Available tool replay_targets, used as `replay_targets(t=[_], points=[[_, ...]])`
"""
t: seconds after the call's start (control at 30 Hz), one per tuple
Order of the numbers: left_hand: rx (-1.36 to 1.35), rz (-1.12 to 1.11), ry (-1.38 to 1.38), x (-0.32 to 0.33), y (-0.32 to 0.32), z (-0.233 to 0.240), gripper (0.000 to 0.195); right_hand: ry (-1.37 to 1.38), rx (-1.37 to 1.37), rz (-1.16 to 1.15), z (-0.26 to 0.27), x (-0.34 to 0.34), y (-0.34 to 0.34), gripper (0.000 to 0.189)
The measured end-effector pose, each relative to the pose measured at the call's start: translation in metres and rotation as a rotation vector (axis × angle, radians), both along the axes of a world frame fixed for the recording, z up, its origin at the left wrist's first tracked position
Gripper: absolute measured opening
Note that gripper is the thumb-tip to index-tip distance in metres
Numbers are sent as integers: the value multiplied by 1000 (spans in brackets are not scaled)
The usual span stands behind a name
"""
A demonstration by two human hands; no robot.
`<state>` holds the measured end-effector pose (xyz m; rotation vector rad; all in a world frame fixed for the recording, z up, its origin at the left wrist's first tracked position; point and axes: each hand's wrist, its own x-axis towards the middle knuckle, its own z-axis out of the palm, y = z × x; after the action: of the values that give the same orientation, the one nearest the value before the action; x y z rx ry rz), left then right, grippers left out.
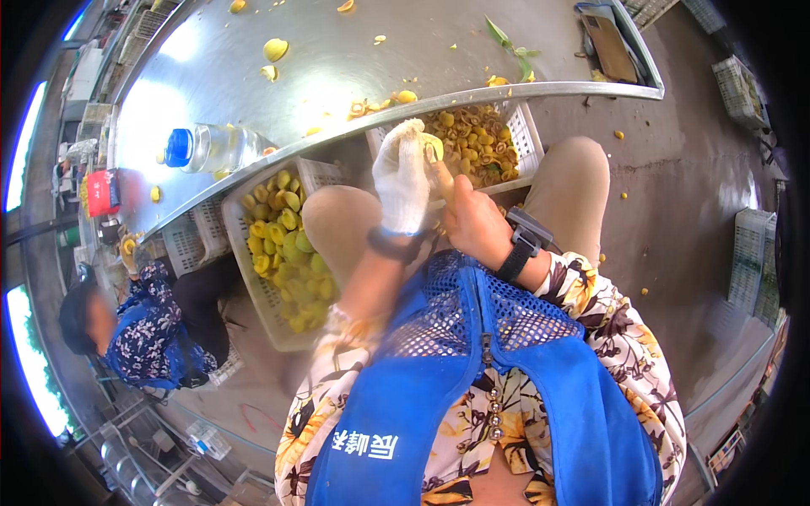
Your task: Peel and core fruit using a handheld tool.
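My left hand (400,180), in a white knit glove, grips a piece of yellow fruit (434,144), apparently a peach, between my knees. My bare right hand (474,218) is closed around the light handle of a small pitting tool (443,180). Its metal tip meets the fruit, and the fingers partly hide the contact. Beyond my hands, a white plastic crate (528,136) holds yellow fruit scraps and what look like pits (471,142). To the left, another pale crate (243,253) is filled with yellow-green fruit, many pieces cut in half (285,240).
A metal-topped table (354,63) with a raised rim stands ahead, bearing a blue-capped bottle (221,148), fruit bits, a leafy sprig (506,44) and a phone (607,47). At left sits another person (149,329) holding fruit. Stacked crates (752,265) stand at right.
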<state>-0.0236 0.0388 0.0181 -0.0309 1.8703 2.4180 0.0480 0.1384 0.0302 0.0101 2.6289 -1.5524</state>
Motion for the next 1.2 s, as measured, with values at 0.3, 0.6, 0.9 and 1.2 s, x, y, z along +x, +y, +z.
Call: replay_targets(t=[0.3, 0.6, 0.9, 1.2], points=[[60, -372, -369, -29, -24, 1, 24, 14, 1, 81, -14, -2, 5, 23], [80, -324, -334, -39, -24, 1, 13, -18, 14, 124, -10, -19, 5, 23], [250, -22, -500, -27, -15, 1, 17, -257, -216, -11, -19, -11, -15, 28], [97, -86, -456, -30, -17, 0, 26, -138, -29, 60, -32, -9, -12, 21]])
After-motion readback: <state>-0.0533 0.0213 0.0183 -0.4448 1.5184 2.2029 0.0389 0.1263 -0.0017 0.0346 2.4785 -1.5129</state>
